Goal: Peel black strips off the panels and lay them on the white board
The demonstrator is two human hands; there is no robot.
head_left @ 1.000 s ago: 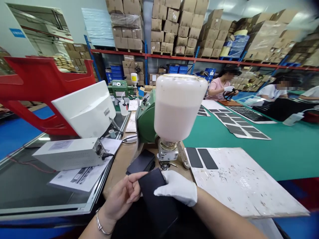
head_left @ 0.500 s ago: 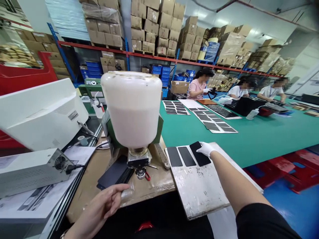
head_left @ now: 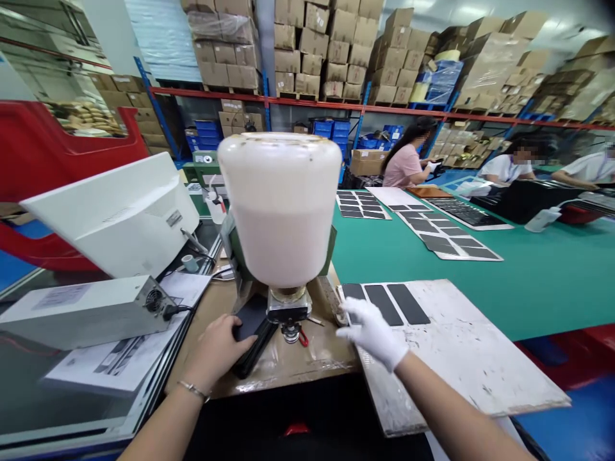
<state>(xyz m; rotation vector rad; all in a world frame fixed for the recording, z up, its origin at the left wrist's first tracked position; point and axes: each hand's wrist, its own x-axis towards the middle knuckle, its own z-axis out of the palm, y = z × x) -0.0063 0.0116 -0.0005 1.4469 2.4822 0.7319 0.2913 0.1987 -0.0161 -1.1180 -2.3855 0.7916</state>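
My bare left hand (head_left: pixel 218 349) rests on a stack of black flat pieces (head_left: pixel 250 323) lying on the brown paper under the glue machine; its fingers curl over the top piece. My right hand (head_left: pixel 373 331), in a white glove, hovers with fingers spread over the left edge of a white stained board (head_left: pixel 461 358). Three black strips (head_left: pixel 391 302) lie side by side at the far end of that board. A big white glue jar (head_left: pixel 281 208) stands upside down on a green machine (head_left: pixel 331 246) right in front of me, with its nozzle (head_left: pixel 289 328) between my hands.
A white monitor (head_left: pixel 115 214) and a grey power box (head_left: pixel 86 310) sit at the left over printed sheets. A green table (head_left: pixel 528 282) stretches right with boards of black pieces (head_left: pixel 446 240). Three seated people work at the far end. Racks of cardboard boxes fill the back.
My right hand set a black piece on the white board as a third strip, then drew back toward me. My left hand moved forward onto the stack of black pieces.
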